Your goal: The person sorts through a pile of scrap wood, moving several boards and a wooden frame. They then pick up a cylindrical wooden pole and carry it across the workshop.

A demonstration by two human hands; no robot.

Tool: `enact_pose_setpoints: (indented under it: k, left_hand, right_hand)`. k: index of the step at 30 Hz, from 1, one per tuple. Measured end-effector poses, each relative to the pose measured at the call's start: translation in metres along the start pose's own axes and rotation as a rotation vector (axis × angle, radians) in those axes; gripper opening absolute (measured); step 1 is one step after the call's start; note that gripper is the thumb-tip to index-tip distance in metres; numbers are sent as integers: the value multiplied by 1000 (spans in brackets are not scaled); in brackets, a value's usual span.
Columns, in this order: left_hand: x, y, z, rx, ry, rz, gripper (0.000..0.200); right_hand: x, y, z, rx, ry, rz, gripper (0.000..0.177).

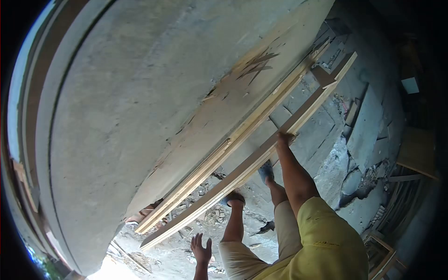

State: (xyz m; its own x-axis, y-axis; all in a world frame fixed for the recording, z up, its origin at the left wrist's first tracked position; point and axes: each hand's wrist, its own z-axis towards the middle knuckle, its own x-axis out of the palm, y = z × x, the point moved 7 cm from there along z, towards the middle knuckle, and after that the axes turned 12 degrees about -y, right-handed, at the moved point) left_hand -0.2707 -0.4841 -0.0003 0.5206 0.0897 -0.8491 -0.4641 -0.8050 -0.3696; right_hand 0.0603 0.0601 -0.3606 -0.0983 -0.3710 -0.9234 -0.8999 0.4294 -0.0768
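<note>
Yellow short sleeves and a wide stretch of yellow shirt (331,252) fill the lower right, with beige shorts (242,256) beside them and two dark clogs (267,169) planted on the broken floor (312,140). From that sleeve the right arm reaches forward, and its right hand (285,138) closes on the near edge of a long wooden frame (224,185), past the middle of its length; the fingers are partly hidden, but the hand clasps the timber.

The frame has a brown face and pale bare edges, and slants from the lower left to the upper right in front of the feet. Near its far end a short brown crosspiece (323,76) juts out toward the wall. At the lower left, the left hand (201,252) is empty, its fingers spread, just beside the frame's near end and apart from it.

Nearly parallel to the frame, a second long timber (252,122) lies along the foot of a large grey wall (130,93), whose surface shows a brownish, flaking patch. Rubble and wood scraps (217,214) litter the ground around the feet. At the right edge, in shadow, stand a wooden panel (417,151) and a small light-wood frame (385,261).
</note>
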Motion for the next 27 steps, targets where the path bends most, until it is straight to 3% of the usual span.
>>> enact_pose_setpoints:
  k: [2,4,7,8,17,20,24,27]
  left_hand:
    - [11,44,-42,-105,69,31,49]
    - [13,79,-79,-254,101,17,43]
    - [16,93,-109,-433,105,-45,38]
    - [18,91,-115,-480,123,-78,37]
    - [39,44,-113,-602,217,-81,34]
    - [43,42,-112,-605,221,-76,33]
    - [49,41,-107,-604,229,-71,31]
    - [48,48,-108,-594,234,-77,30]
  right_hand:
    - [16,7,18,43,43,5,57]
    - [8,8,22,205,35,234,55]
    - [-4,14,22,417,-13,614,72]
    - [5,15,30,392,-54,726,87]
    - [33,70,39,351,-97,903,74]
    - [43,92,36,276,-43,854,90]
    - [60,107,44,287,-10,825,95]
    - [57,120,43,151,14,906,94]
